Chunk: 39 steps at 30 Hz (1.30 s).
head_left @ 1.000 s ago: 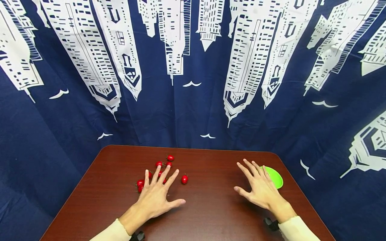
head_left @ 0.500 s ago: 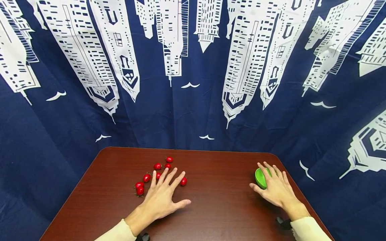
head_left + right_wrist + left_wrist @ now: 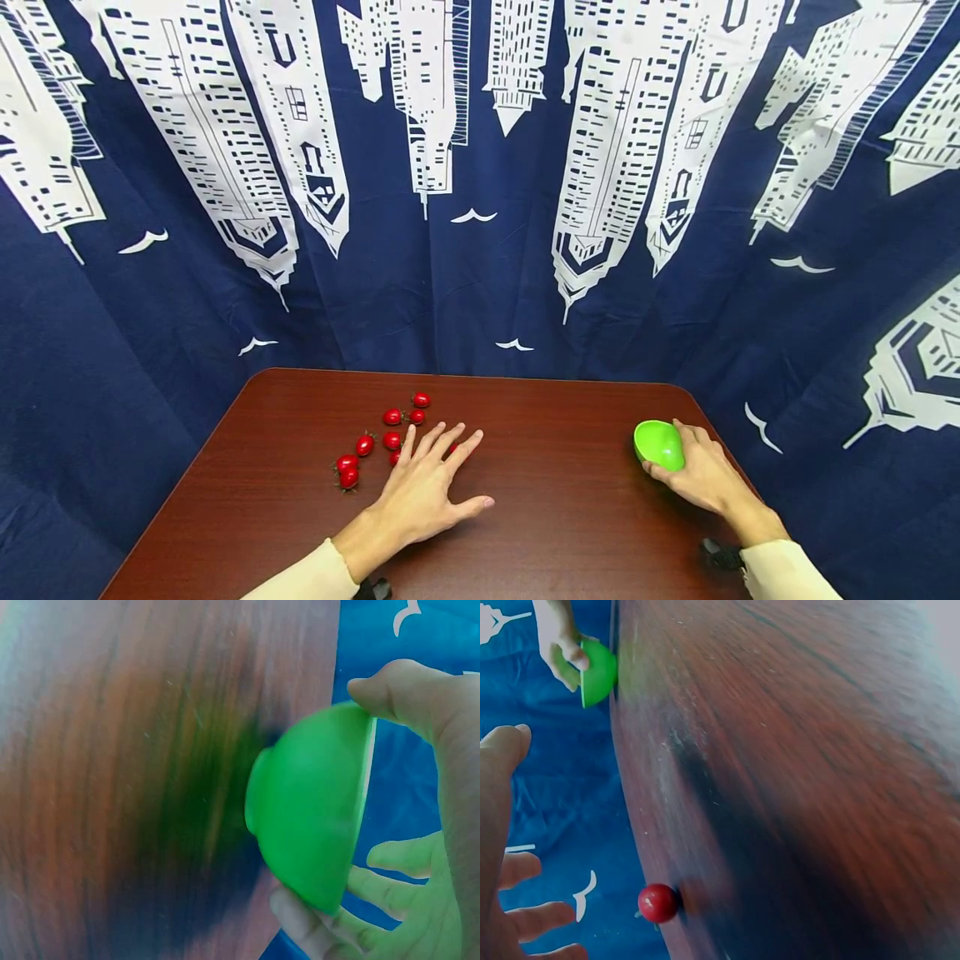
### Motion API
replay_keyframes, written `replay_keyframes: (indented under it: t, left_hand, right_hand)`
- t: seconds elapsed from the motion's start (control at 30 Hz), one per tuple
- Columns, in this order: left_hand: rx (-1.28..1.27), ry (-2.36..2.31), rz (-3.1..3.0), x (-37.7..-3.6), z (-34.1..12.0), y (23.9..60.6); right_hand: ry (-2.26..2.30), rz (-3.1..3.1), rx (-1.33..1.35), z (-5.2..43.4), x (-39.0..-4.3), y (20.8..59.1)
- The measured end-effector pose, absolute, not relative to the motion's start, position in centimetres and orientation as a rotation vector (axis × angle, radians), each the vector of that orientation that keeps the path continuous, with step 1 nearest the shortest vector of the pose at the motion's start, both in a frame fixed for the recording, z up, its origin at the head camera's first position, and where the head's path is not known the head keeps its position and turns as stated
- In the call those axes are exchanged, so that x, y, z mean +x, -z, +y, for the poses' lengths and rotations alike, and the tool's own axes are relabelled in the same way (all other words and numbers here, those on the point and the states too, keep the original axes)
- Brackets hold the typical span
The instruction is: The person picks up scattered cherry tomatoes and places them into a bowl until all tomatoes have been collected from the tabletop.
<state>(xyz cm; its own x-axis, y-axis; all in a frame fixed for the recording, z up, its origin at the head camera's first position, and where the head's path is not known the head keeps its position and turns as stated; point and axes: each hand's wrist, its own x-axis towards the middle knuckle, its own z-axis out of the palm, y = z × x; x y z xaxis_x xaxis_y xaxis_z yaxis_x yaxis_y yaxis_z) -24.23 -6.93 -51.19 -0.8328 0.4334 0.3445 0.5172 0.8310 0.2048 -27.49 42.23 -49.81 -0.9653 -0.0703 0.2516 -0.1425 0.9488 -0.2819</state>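
Several small red tomatoes [image 3: 392,439] lie scattered on the left half of a dark brown table [image 3: 547,525]. My left hand [image 3: 431,479] lies flat with fingers spread just right of them, fingertips near one tomato [image 3: 658,902]; it holds nothing. At the right edge my right hand [image 3: 697,473] grips a small green bowl [image 3: 658,443] by its rim, tilted with its opening facing the camera. In the right wrist view the thumb [image 3: 397,694] sits on the top rim of the bowl [image 3: 311,810] and the fingers [image 3: 322,930] curl under it. The bowl [image 3: 596,673] also shows far off in the left wrist view.
A navy curtain [image 3: 480,208] printed with white buildings hangs close behind the table and wraps both sides. The table's far edge [image 3: 465,372] runs just beyond the tomatoes. Bare wood lies between the two hands.
My right hand moved right, closed on the green bowl and tipped it up off the table. My left hand slid a little right, uncovering more tomatoes.
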Motion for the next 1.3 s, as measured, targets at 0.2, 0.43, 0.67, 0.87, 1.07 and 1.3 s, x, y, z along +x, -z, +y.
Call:
replay_keyframes:
  t: [0.2,0.43,0.67,0.87,1.07,1.3]
  left_hand:
    - [-0.755,0.447,-2.695,-24.7,-6.0,50.8]
    - [-0.763,0.438,-2.666,-25.3,-5.5,50.4]
    - [-0.777,0.437,-2.649,-25.8,-4.8,50.3]
    - [-0.833,0.468,-2.627,-26.4,-3.8,50.2]
    - [-0.875,0.491,-2.624,-26.6,-2.5,49.9]
    - [-0.934,0.491,-2.620,-26.8,-0.8,50.0]
  right_hand:
    - [-0.468,-2.887,0.161,42.7,-27.7,49.6]
    - [-0.498,-2.900,0.151,42.5,-28.0,49.3]
    - [-0.523,-2.907,0.159,41.9,-28.1,49.3]
    - [-0.525,-2.891,0.199,41.1,-27.9,49.3]
    - [-0.524,-2.879,0.244,40.1,-27.6,49.0]
    - [-0.551,-2.867,0.300,38.7,-27.4,49.3]
